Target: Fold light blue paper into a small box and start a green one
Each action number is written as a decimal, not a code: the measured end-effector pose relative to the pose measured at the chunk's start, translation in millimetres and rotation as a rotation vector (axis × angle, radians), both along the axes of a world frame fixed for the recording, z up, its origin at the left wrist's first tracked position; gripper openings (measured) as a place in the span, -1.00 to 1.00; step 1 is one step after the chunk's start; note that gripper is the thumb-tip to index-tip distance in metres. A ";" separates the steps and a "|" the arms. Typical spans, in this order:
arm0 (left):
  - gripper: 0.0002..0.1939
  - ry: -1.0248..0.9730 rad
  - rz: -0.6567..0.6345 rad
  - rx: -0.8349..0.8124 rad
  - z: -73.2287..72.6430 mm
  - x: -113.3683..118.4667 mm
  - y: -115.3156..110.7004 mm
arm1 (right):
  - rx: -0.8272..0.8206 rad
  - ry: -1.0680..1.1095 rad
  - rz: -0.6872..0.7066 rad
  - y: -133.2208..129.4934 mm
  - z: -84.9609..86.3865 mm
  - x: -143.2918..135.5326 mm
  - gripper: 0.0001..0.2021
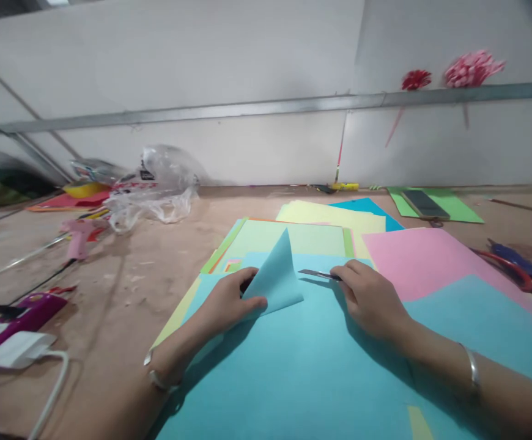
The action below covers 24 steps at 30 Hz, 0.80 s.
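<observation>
A large blue sheet (321,379) lies nearest, spread flat beneath both forearms. At the far left of the tabletop (123,275), a white charger (21,349) is plugged into a purple power strip (41,310), its white cable curling toward the lower edge. Beyond these sits a pink glue gun (79,237), and to its right, further back, a crumpled clear plastic bag (162,195). The left hand (229,299) comes in over the blue sheet, thumb in front and fingers behind, pinching a folded blue piece (277,275) that stands up in a peak above the sheet. Behind it lies a pale green sheet (288,237) on a stack of coloured paper. Just right of the piece, apart from it, a thin blade (316,273) points left from the right hand (371,296), whose fingers are closed around its other end. A pink sheet (413,263) spreads behind that hand; further back, a dark phone (425,204) rests on a bright green sheet (468,211). At the right edge lies a blurred red-and-blue tool (529,263).
</observation>
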State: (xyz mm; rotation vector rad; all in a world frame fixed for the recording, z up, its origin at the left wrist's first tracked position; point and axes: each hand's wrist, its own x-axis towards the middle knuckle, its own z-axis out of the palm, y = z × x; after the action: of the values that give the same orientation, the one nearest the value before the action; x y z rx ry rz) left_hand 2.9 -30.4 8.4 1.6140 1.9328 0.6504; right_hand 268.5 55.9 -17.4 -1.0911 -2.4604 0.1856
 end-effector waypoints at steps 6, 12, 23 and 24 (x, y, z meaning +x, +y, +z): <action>-0.58 0.055 0.010 0.058 -0.7 0.6 -1.2 | -0.040 -0.050 0.027 2.4 -3.1 -3.2 -0.73; -0.50 0.066 0.032 0.131 -11.8 -0.1 -1.0 | -0.032 -0.082 0.123 -5.2 -3.9 -6.1 -0.71; -0.66 0.188 -0.124 0.164 -15.4 0.1 -2.8 | -0.034 -0.152 0.149 -3.7 4.6 -2.6 -0.70; -0.59 0.177 -0.080 0.167 -15.1 1.5 -1.8 | -0.032 -0.172 0.093 -2.5 6.1 -2.1 -0.70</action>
State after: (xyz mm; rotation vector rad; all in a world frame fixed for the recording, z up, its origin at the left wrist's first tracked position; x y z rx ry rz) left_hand 4.4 -32.1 -6.7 1.8991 1.9693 0.6719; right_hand 266.4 53.4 -11.3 -1.0457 -2.6730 0.1666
